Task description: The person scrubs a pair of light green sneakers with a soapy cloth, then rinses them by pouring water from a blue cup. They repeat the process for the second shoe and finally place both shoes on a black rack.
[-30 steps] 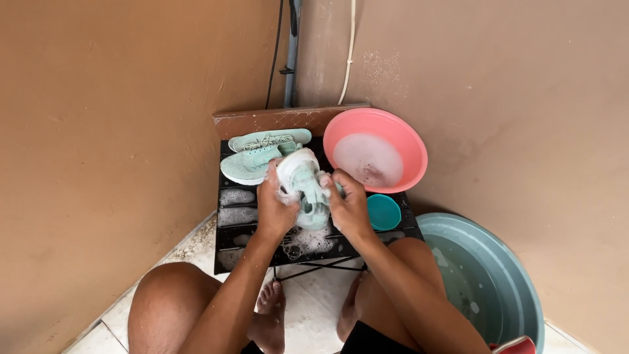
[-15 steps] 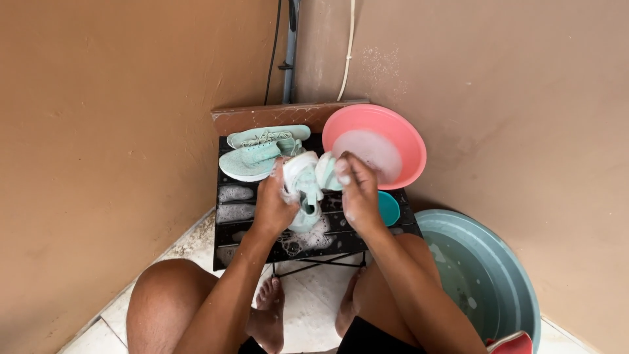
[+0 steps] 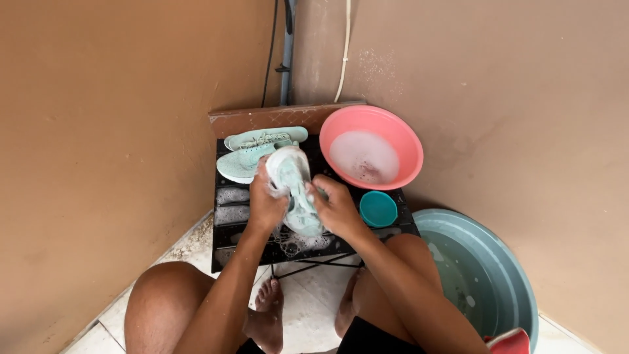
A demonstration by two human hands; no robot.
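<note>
Two hands work on one mint-green shoe (image 3: 296,190) held above the black desk (image 3: 229,236). Left hand (image 3: 267,202) grips the shoe's left side, fingers wrapped round the upper near the toe end. Right hand (image 3: 336,208) is pressed against the shoe's right side, fingers curled onto it; whether it also holds a brush or cloth cannot be told. Shoe is tilted, toe pointing away from the person, covered in white suds (image 3: 298,241) that also lie on the desk just below it.

Second shoe (image 3: 252,157), same colour, lies on its side at the desk's far left edge, just behind the left hand, apart from the held shoe. Pink basin (image 3: 400,134) with soapy water sits on the desk's far right corner. Small teal cup (image 3: 378,208) stands in front of the basin, just right of the right hand, not touching it. Large grey-green tub (image 3: 504,275) with water stands on the floor to the right of the desk. Brown board (image 3: 268,118) leans at the wall behind the desk.
</note>
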